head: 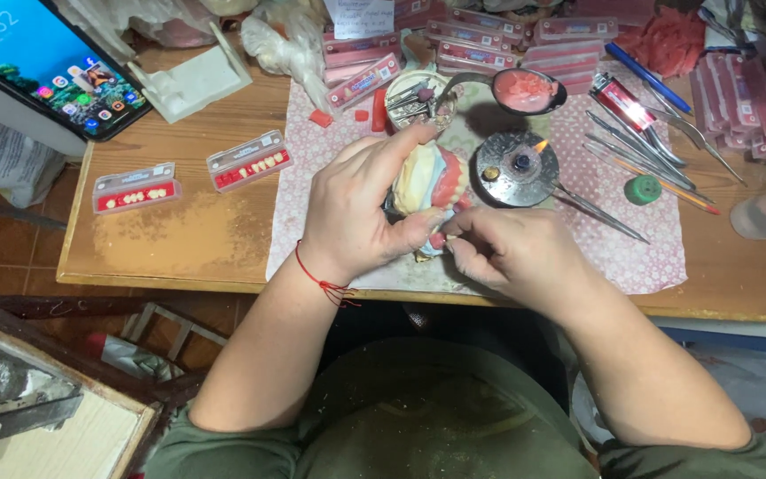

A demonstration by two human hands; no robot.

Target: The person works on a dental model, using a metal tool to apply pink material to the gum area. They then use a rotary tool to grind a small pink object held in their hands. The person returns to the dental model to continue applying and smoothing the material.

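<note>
Dental workshop: tooth cards [248, 161], burner [517, 168]

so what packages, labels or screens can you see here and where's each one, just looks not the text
Tablet: top left corner, propped at a slant, dark frame, lit blue screen with small coloured icons.
Two tooth cards: bare wood left of the left hand, flat clear strips, red base, row of pale teeth.
Stacked tooth cards: top centre, pink-red strips with light labels.
More cards: right edge, pink pile.
Paper note: top centre, white sheet.
Right hand holds none.

Bright even overhead light, soft shadows, slight blur, wide-angle bending at edges
</note>
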